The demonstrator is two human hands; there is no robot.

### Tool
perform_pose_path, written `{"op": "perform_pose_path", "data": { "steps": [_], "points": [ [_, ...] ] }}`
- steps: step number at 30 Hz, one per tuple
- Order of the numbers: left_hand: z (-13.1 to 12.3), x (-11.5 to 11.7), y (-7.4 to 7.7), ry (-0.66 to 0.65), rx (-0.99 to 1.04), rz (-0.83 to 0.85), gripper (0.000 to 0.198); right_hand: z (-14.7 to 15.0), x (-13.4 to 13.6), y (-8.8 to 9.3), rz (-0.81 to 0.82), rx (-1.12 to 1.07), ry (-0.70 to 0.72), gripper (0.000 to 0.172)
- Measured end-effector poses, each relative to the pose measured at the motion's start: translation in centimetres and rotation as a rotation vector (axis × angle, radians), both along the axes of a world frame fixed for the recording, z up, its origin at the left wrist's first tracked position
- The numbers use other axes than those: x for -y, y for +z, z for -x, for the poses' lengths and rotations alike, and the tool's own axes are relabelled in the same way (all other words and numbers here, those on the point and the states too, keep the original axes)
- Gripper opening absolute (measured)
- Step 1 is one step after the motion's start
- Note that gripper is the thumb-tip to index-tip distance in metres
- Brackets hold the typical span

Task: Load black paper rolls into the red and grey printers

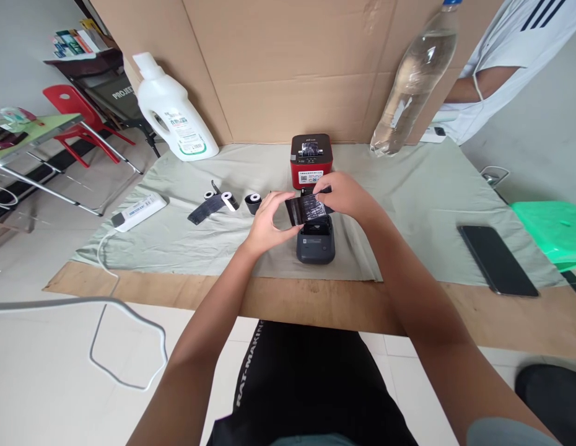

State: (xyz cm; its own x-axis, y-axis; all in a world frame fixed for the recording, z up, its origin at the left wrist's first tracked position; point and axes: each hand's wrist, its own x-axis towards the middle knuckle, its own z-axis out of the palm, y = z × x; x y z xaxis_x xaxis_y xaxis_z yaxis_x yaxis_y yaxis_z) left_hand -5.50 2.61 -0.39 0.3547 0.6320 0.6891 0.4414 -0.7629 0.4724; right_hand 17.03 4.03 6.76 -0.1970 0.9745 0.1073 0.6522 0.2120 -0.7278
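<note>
I observe the right hand (346, 194) pinching the dark film (311, 209) above the black device (316, 249), the left hand (266, 224) curved beside it, grip indeterminable; uneven tension could crease it.

A red chair (78, 109) stands at ten o'clock, a green stool (541, 224) at three; pale floor (41, 371) spreads at eight, grey wall (534, 127) rises at two.

We count one left hand (266, 226) and one right hand (342, 194), with one piece of dark film (311, 209) between them, one dark grey device (315, 249), one red box (311, 165), three small white cores (227, 196), one white jug (176, 114), one clear bottle (420, 80), one phone (498, 259), one red chair (65, 98) and one green stool (541, 226).
</note>
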Motion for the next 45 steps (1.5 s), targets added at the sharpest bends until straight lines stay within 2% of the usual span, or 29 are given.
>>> {"op": "perform_pose_path", "data": {
  "steps": [6,11,16,18,21,24,28,34,37,41,45],
  "points": [
    [0.1,-0.3,0.0,0.054,-0.023,0.047,0.058,0.3,0.5,0.4,-0.067,-0.003,-0.032,0.017],
    [0.1,-0.5,-0.2,0.129,-0.110,0.044,0.058,1.5,1.2,0.6,-0.219,0.044,-0.013,0.024],
    [0.1,-0.7,-0.5,0.184,-0.138,-0.014,0.077,3.7,2.5,0.7,-0.293,0.093,-0.018,0.032],
    [0.0,-0.7,-0.8,0.156,-0.135,-0.040,0.082,4.6,3.1,0.9,-0.272,0.108,-0.009,0.033],
    [-0.1,-0.7,-1.2,0.110,-0.126,-0.057,0.073,5.4,3.9,1.5,-0.215,0.073,0.007,0.032],
    [-0.1,-0.6,-1.6,0.127,-0.029,-0.026,0.065,5.2,4.3,1.9,-0.131,-0.072,0.007,0.031],
    [-0.1,-0.6,-1.8,0.184,0.157,0.043,0.070,4.5,3.9,2.0,-0.008,-0.285,0.031,0.029],
    [-0.5,-0.6,-1.4,0.226,0.348,0.121,0.055,4.0,2.2,0.5,0.024,-0.447,0.079,0.022],
    [-0.5,-0.6,-1.3,0.205,0.356,0.118,0.050,4.1,1.5,-0.4,0.085,-0.452,0.063,0.020],
    [-0.3,-0.6,-1.5,0.210,0.327,0.070,0.045,4.4,1.1,-1.2,0.244,-0.512,0.093,0.015],
    [-0.6,-0.6,-2.0,0.174,0.332,0.056,0.050,4.6,0.9,-1.6,0.345,-0.586,0.091,0.018]
  ]
}}
